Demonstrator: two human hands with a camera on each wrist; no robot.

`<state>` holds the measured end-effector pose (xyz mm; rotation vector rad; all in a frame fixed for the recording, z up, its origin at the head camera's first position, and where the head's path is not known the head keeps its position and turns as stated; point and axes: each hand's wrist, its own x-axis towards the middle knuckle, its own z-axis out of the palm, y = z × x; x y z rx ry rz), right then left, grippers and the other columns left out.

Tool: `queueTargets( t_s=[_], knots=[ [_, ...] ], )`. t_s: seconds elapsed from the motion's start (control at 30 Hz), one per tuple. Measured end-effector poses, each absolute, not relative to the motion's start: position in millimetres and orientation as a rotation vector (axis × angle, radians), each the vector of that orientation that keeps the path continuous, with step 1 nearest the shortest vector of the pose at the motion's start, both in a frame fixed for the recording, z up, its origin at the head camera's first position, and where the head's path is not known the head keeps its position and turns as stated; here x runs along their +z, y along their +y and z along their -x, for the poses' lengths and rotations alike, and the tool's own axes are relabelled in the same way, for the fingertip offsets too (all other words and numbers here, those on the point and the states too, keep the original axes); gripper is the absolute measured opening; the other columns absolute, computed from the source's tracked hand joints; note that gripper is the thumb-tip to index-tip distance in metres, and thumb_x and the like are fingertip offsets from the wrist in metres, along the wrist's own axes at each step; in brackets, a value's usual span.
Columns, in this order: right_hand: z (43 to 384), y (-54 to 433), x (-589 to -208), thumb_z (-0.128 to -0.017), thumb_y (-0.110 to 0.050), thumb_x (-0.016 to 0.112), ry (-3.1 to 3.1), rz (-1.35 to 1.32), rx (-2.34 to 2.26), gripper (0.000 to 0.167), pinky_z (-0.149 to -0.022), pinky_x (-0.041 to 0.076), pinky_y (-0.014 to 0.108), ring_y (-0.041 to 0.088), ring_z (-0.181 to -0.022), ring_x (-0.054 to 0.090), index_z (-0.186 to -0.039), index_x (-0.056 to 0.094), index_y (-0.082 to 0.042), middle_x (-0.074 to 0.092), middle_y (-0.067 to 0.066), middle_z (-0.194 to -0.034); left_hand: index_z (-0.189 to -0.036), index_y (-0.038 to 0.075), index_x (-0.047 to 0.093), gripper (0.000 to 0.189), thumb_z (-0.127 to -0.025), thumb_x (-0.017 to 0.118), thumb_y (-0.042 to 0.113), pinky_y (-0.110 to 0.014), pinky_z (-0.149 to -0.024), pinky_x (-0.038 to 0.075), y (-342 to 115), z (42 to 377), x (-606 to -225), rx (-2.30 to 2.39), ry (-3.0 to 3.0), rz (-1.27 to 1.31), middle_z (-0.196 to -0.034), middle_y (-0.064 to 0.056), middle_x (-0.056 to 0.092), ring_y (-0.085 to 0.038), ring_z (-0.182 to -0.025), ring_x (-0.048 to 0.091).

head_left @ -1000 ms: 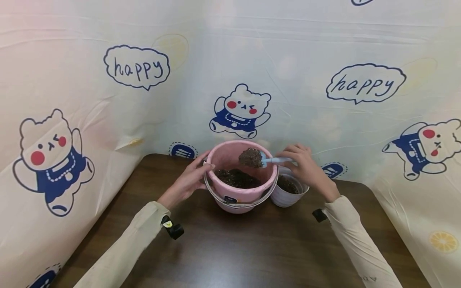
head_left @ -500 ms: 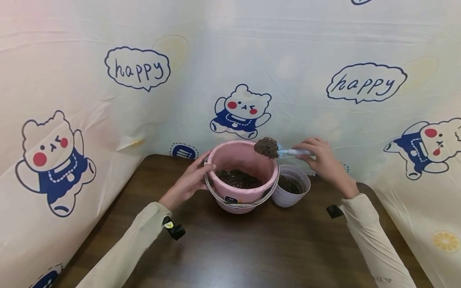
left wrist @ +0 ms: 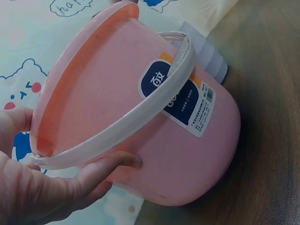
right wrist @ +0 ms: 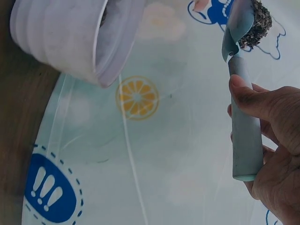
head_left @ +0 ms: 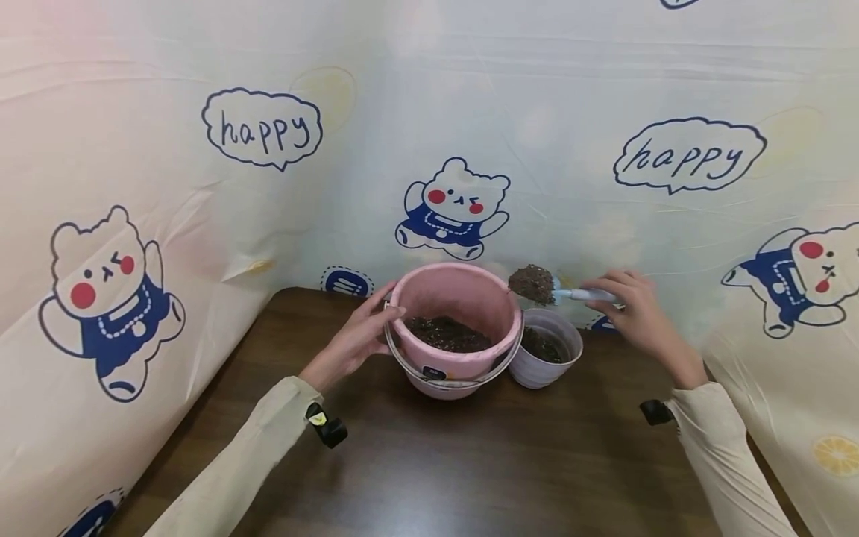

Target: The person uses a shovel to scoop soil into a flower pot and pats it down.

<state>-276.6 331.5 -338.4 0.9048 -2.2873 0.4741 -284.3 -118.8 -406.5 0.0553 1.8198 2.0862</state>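
Soil (head_left: 532, 283) is sitting in a heap on the little blue scoop (head_left: 577, 294), up in the air above the small white pot (head_left: 543, 358). The pot is standing at about 3 o'clock from the pink bucket (head_left: 456, 328), just beside it.

Nearest to the person, two cream sleeves are reaching over the dark wooden table (head_left: 429, 462). A small black camera is sitting on each wrist.

Next, the left hand (head_left: 356, 339) is holding the pink bucket at its 9 o'clock side. Its thumb is hooking over the rim and its fingers are curling around the outside wall, under the white bucket handle (left wrist: 140, 117). The bucket has a blue label on its front and dark soil inside.

The right hand (head_left: 637, 317) is at about 3 o'clock from the white pot. Its fingers and thumb are wrapping around the scoop's handle, gripping it tight. The scoop's bowl is pointing toward 9 o'clock. The white pot also has dark soil in it.

Farthest back, a pale curtain (head_left: 570, 134) with bears and "happy" bubbles is hanging behind the table.
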Motion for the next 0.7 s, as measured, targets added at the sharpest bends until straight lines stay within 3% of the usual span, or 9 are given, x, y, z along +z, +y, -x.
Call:
queueTargets(
  t_s=[0.27, 0.7],
  knots=[
    [272.9, 348.0, -342.5, -0.069, 0.014, 0.087, -2.287, -0.877, 0.43, 0.039, -0.073, 0.028, 0.029, 0.029, -0.08, 0.054, -0.104, 0.079, 0.0, 0.073, 0.015, -0.093, -0.168, 0.035, 0.019, 0.077, -0.104, 0.06, 0.024, -0.071, -0.107, 0.044, -119.8, 285.2, -405.6, 2.095, 1.809, -0.047, -0.174, -0.016, 0.012, -0.045, -0.153, 0.03],
    [263.6, 369.4, -366.9, -0.077, 0.008, 0.085, -2.435, -0.726, 0.359, 0.029, -0.07, 0.017, 0.035, 0.027, -0.08, 0.047, -0.104, 0.078, -0.002, 0.069, 0.012, -0.095, -0.168, 0.036, 0.021, 0.075, -0.105, 0.06, 0.024, -0.072, -0.107, 0.044, -119.1, 284.9, -405.4, 2.095, 1.804, -0.062, -0.173, -0.016, 0.014, -0.045, -0.152, 0.031]
  ],
)
